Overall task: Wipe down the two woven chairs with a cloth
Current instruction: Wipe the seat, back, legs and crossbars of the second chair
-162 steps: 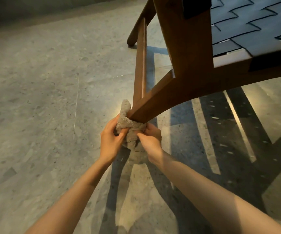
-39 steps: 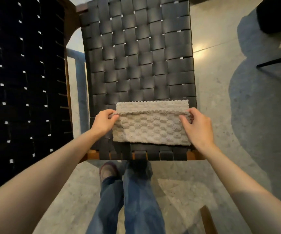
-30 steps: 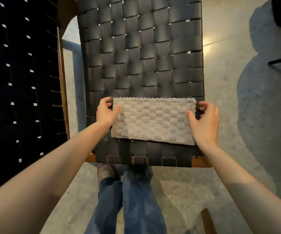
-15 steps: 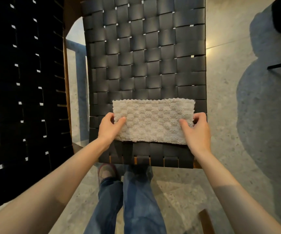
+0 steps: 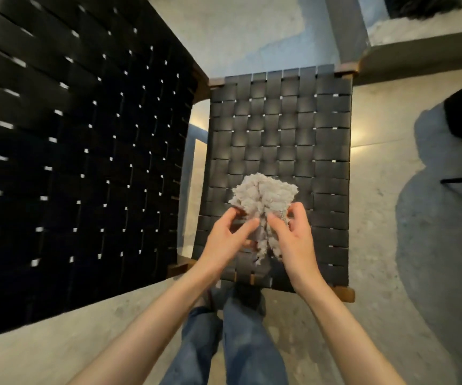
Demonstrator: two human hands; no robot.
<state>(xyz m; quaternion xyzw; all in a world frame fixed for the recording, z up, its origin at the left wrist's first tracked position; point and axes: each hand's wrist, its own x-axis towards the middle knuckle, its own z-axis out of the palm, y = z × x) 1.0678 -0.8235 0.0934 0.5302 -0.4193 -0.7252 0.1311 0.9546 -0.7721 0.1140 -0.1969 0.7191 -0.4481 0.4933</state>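
Gripping hands (head view): the left hand [image 5: 224, 241] and the right hand [image 5: 293, 243] both grasped the pale grey, nubbly terry cloth [image 5: 263, 195]. Thumbs and fingertips pinched its gathered lower part from either side, and the two hands were just beside each other.
Cloth: it was bunched into a ruffled fan, wider at its far end and narrowing to a tail that hung between the two palms. It was over the near half of the seat, roughly centred across it. Whether it touched the straps could not be told.
Seat ahead: the black woven-strap chair seat with a brown wooden frame [image 5: 280, 129] was seen from above, straight in front of the person. Bare wood showed at its near right corner and at both far corners.
Second chair: another black woven-strap chair panel [image 5: 71, 162] filled the left side, darker, with small bright gaps between its straps. Its right edge stood near the first seat's left side, with a strip of floor between them.
Floor: the pale speckled stone floor [image 5: 377, 315] carried a broad rounded shadow on the right.
Person: legs in blue jeans [image 5: 246, 345] stood at the seat's near edge. Both forearms were bare and reached in from the lower corners.
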